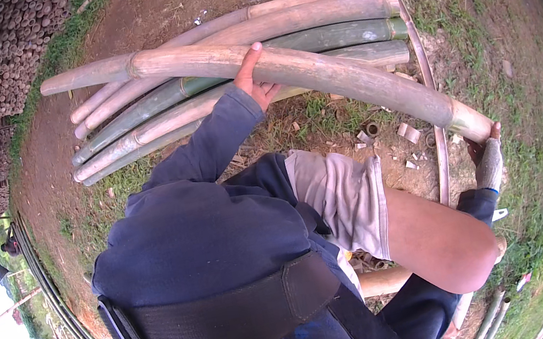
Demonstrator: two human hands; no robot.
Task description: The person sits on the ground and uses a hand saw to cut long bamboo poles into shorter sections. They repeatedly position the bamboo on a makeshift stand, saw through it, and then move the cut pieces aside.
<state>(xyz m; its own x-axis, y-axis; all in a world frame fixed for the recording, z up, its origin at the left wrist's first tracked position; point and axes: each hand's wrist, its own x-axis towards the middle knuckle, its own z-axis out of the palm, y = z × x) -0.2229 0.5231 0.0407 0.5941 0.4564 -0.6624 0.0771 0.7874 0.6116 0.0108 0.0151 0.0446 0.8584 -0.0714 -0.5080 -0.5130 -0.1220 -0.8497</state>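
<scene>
The left hand (pixel 256 83) clasps the pale pole (pixel 335 75) between its thumb on top and fingers (pixel 268 91) bent at the near side, and the right hand (pixel 488 157) curls partly hidden fingers around its right end, the pole slanting over the stack (pixel 335 36) past both side edges.

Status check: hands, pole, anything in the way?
Left hand holding tan bamboo pole near its middle. Right hand at its right end. Other poles lie beyond, partly overlapped in view.
</scene>
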